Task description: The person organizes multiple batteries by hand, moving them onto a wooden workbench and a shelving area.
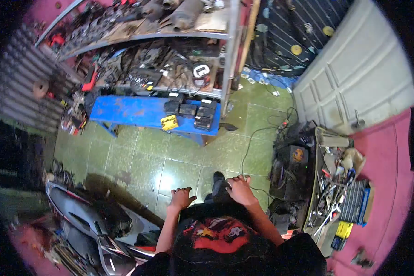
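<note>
My left hand (182,198) hangs in front of my body, fingers slightly bent and the thumb held out, with nothing in it. My right hand (240,189) is raised a little farther forward, its fingers loosely apart and also holding nothing. Below them show a dark shoe (219,176) and the tiled floor (182,171). Ahead stands a low blue bench (129,108). Several dark batteries (206,110) and a yellow box (169,122) sit at its right end. Neither hand touches any of these.
A motorcycle (83,221) stands at left. Behind the bench, a metal shelf (147,37) carries used parts. At right are a tray of tools (326,193), a dark machine (295,161) and a white door (349,73). A black cable (245,154) crosses the floor.
</note>
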`<action>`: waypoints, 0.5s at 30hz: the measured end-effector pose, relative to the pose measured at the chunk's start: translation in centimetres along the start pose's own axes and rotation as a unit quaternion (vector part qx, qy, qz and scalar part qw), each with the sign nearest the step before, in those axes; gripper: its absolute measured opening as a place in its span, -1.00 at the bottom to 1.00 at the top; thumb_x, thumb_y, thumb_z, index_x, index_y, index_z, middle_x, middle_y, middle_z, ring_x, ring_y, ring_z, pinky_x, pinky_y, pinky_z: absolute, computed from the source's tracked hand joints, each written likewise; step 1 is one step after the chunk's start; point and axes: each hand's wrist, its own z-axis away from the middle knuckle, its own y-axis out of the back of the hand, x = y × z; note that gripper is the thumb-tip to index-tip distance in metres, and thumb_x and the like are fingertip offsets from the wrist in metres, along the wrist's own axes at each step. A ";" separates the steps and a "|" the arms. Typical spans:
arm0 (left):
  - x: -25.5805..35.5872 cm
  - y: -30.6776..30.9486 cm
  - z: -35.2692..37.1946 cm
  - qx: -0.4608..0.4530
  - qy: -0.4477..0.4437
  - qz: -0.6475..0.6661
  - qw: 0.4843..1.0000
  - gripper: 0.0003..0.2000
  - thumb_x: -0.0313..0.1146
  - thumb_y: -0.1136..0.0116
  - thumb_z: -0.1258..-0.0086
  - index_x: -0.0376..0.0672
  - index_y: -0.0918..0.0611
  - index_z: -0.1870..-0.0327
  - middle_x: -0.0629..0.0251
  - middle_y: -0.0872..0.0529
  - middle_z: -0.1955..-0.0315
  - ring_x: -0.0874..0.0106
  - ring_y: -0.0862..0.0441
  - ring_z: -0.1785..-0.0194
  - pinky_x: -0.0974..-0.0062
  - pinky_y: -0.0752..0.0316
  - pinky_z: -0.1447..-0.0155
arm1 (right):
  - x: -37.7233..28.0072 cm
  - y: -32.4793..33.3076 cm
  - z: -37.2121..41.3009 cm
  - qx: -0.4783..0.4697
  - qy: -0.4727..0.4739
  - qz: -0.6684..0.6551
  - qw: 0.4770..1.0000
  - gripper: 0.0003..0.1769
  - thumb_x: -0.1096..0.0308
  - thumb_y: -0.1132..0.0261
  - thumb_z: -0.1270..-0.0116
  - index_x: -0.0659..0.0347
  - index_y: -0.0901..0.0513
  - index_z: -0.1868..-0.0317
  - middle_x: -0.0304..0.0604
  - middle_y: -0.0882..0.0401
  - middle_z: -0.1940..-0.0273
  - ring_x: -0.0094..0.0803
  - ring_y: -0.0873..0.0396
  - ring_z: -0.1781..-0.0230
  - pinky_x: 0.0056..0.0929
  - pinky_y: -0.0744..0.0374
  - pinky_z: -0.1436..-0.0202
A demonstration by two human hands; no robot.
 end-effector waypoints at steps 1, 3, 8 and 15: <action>-0.4 0.1 -0.2 -0.013 0.003 -0.005 1.000 -0.35 0.24 -0.28 -0.44 -0.04 -0.63 -0.38 0.04 -0.80 -0.15 0.01 -0.69 -0.26 -0.18 -0.36 -0.39 | 0.4 0.1 -1.5 0.011 0.014 -0.007 1.000 -0.64 0.15 -0.43 -0.38 0.07 -0.74 -0.12 -0.06 -0.78 -0.02 -0.06 -0.56 -0.26 0.32 -0.23 -0.45; -1.6 0.5 -0.7 -0.004 0.020 0.013 1.000 -0.34 0.23 -0.29 -0.44 -0.03 -0.62 -0.40 0.03 -0.80 -0.15 -0.01 -0.69 -0.27 -0.19 -0.37 -0.38 | 1.1 0.6 -4.9 0.005 0.030 0.009 0.999 -0.65 0.18 -0.43 -0.38 0.08 -0.73 -0.12 -0.05 -0.78 -0.01 -0.04 -0.57 -0.24 0.31 -0.22 -0.47; -3.4 3.0 -1.0 0.069 0.088 0.001 0.994 -0.36 0.26 -0.27 -0.44 -0.02 -0.65 -0.35 -0.04 -0.81 -0.08 -0.03 -0.74 -0.18 -0.22 -0.46 -0.30 | 2.2 3.0 -13.3 -0.038 0.035 0.045 0.998 -0.64 0.21 -0.44 -0.36 0.08 -0.75 -0.14 -0.04 -0.78 -0.05 -0.03 -0.57 -0.25 0.31 -0.22 -0.47; -7.2 5.1 -6.2 0.022 0.060 0.077 0.995 -0.42 0.21 -0.30 -0.43 -0.04 -0.69 -0.27 -0.05 -0.83 0.03 -0.06 -0.76 -0.10 -0.13 -0.47 -0.25 | 1.2 3.7 -21.0 -0.049 -0.039 0.045 0.997 -0.61 0.21 -0.44 -0.36 0.06 -0.75 -0.17 -0.05 -0.79 -0.07 -0.03 -0.57 -0.26 0.26 -0.20 -0.49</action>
